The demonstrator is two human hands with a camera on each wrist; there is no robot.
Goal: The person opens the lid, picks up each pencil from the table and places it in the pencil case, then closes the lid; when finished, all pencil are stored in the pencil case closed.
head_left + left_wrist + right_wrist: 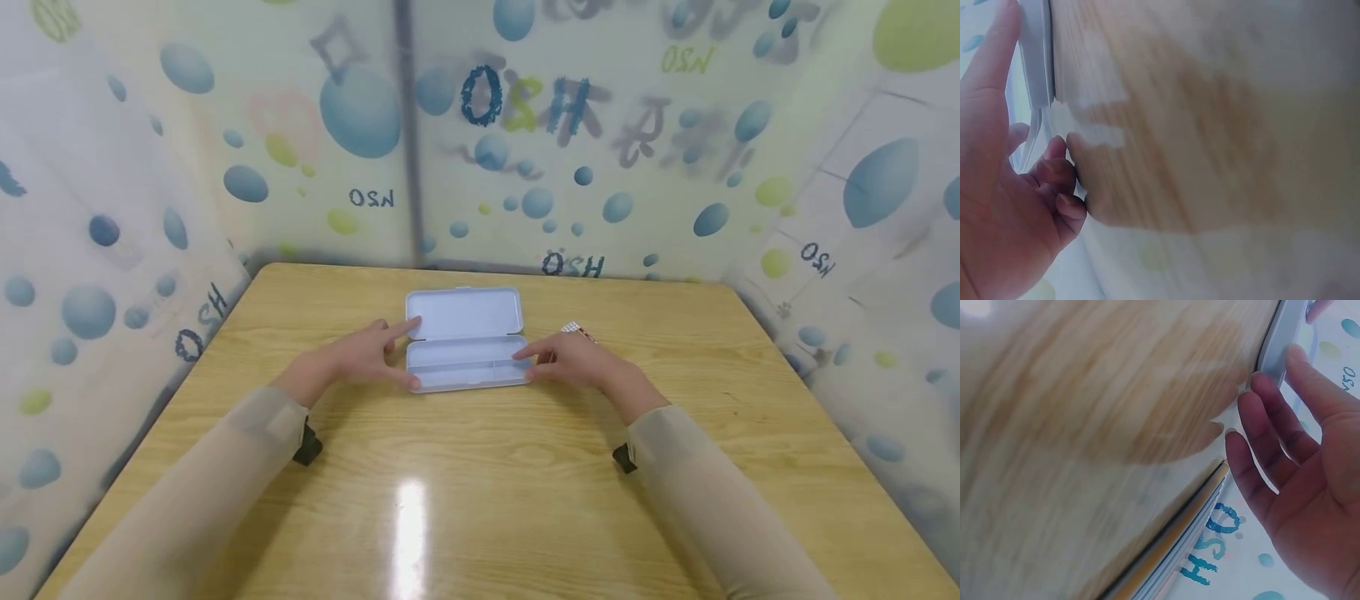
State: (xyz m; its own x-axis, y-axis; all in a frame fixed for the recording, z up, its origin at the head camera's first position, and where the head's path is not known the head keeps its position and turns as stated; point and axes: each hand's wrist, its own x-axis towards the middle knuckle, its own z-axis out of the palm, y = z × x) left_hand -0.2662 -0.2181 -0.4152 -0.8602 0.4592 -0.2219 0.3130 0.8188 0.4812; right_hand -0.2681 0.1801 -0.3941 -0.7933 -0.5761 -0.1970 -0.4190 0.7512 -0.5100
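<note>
A pale blue pencil case [468, 364] lies on the table with its lid [465, 312] folded back, away from me. Low dividers split its base into compartments, and I see nothing in them. At its left end, my left hand [360, 354] spans the case, index finger on the lid's edge and thumb at the base's front corner. My right hand [581, 360] touches the base's right end with its fingertips. In the right wrist view, the other fingers [1260, 419] are loosely bent beside the case [1279, 344].
Just behind my right hand lies a small checked item [572, 327], mostly hidden. A slim striped bundle [1179, 531] shows in the right wrist view; its kind is unclear. The wooden table [510, 483] meets patterned walls [480, 183] at the back and sides.
</note>
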